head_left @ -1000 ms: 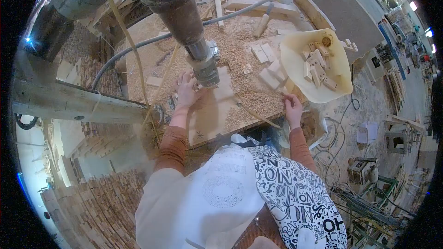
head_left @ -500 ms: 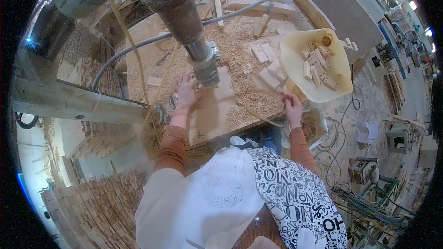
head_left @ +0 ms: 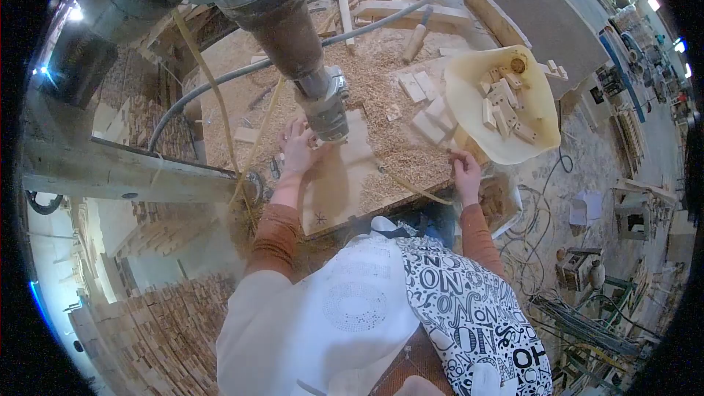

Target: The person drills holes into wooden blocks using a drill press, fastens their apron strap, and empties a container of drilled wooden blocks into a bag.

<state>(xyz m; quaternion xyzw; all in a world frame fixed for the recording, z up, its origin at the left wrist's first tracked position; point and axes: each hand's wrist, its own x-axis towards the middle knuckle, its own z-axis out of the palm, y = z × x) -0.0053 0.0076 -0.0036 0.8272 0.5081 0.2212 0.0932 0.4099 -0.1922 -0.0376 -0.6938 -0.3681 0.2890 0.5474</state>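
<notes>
My left hand [head_left: 298, 148] is beside the metal drill head [head_left: 327, 114], its fingers bent and partly hidden behind the head; what they touch cannot be made out. Under the drill head lies a pale board [head_left: 331, 189] with a small star-like mark near its front end. My right hand [head_left: 466, 170] is at the right edge of the shavings-covered table [head_left: 411, 163], thumb and fingers closed together in a pinch. Anything between those fingers is too small to name. Just beyond it stands a cream-coloured bowl [head_left: 543, 121] holding several small drilled wooden blocks [head_left: 504, 95].
Flat wood pieces [head_left: 427, 126] lie left of the bowl. A wooden-handled tool [head_left: 416, 42] and long sticks [head_left: 344, 9] are at the back. A grey hose [head_left: 249, 68] crosses the table. A thick metal beam [head_left: 125, 166] runs along the left, above stacked wood.
The view has shifted slightly. Both hands stay in nearly the same places, and the drill head and wooden blocks show no clear movement.
</notes>
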